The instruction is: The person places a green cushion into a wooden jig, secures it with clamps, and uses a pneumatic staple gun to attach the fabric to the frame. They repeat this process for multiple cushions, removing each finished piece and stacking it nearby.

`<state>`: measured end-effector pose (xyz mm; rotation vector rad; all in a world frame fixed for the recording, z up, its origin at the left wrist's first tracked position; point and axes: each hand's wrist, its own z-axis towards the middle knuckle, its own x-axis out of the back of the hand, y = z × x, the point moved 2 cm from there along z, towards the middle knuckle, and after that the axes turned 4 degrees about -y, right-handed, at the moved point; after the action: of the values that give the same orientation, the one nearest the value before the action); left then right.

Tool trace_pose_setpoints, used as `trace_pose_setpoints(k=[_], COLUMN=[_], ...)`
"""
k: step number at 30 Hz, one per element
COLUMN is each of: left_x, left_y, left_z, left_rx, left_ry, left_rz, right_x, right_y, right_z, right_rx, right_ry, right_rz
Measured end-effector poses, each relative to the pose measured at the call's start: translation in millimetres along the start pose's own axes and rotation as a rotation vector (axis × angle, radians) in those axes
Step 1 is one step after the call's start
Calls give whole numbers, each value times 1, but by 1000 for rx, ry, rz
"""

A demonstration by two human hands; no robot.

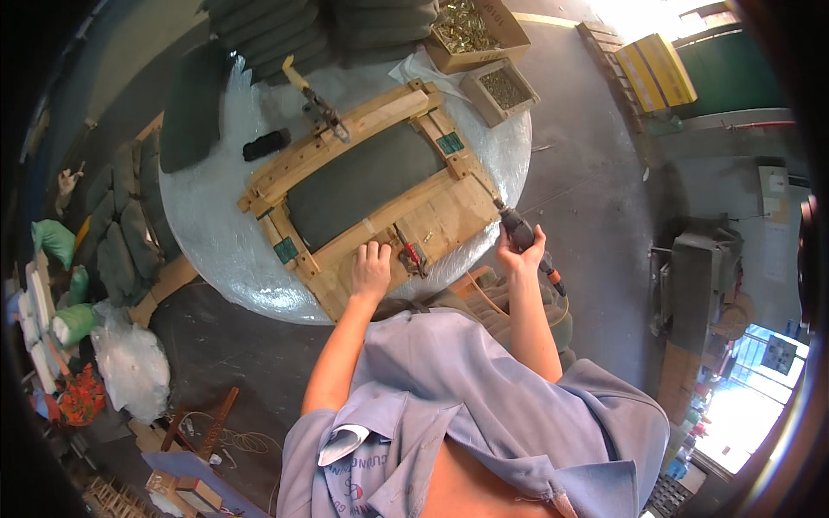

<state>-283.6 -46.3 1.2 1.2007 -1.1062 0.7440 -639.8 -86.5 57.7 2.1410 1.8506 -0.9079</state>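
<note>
A dark green padded panel point(364, 188) lies inside a wooden jig point(294, 184) on a round table. My left hand point(371, 271) rests on the jig's near side, fingers curled and close together; anything beneath the fingertips is hidden. Just right of it sits a toggle clamp point(412, 253) with a red handle. My right hand point(522, 252) grips a dark power screwdriver point(517, 228) at the jig's right end. Its long bit points up and left toward the jig's corner, but I cannot tell whether it touches. Another toggle clamp point(321, 110), yellow-handled, stands on the far bar.
The round table point(211, 250) is wrapped in clear film. At its far right are a carton point(471, 34) of brass-coloured hardware and a small box point(499, 91) of screws. Dark padded panels point(268, 34) are stacked at the back. A hose hangs by my right hand.
</note>
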Motion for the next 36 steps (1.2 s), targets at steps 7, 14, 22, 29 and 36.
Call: trace_pose_setpoints(k=[7,14,22,29,36], left_x=[52,168,195,338,411], left_y=[22,-52,-211,-178,-111], left_z=[10,153,372,354,212], left_rx=[70,482,875,375,313], left_ry=[268,651,328,363,867], left_rz=[-107,-578,-1494,-1576,-1061], right_x=[-84,-147,-103,-86,-72], right_y=[30,96,91,62,132], right_z=[133,186,165,126,10], right_rx=[-204,-244,-447,-457,-488], right_ry=[146,8,36,-144,-826], right_rz=[169,67,-166,-505,-1290])
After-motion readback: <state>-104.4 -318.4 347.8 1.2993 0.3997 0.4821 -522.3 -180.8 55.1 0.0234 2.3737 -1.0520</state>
